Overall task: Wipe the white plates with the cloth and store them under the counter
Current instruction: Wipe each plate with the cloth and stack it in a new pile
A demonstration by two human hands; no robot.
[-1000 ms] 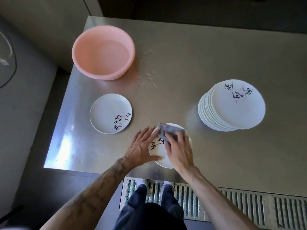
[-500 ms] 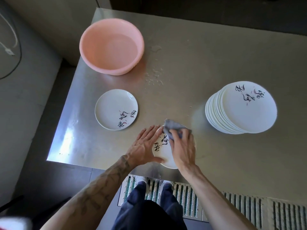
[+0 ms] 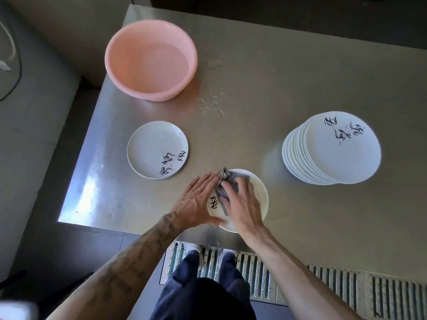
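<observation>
At the upper left of the frame one round pink plastic basin (image 3: pixel 150 58) stands on the brushed-steel table (image 3: pixel 277 88). Below it, left of centre, a lone white glazed plate with black brush lettering (image 3: pixel 157 150) lies flat, apart from the rest. At lower centre the left hand (image 3: pixel 198 200) is released, its straight fingers pressing the left rim of a second white plate (image 3: pixel 260 195) at the table's near edge. The right hand (image 3: pixel 242 206) grasps the one crumpled grey cloth (image 3: pixel 233 177), bunched against that plate's face. At the right stands one stack of white plates (image 3: pixel 330 148), nested too tightly for a sure count. So there are two single plates plus the stack. The plates look stiff, glossy and breakable, probably slick if damp. Each is best taken by its rim, thumb above and fingers beneath. The stack should be heavy and wants both hands under it. The cloth is soft and limp.
</observation>
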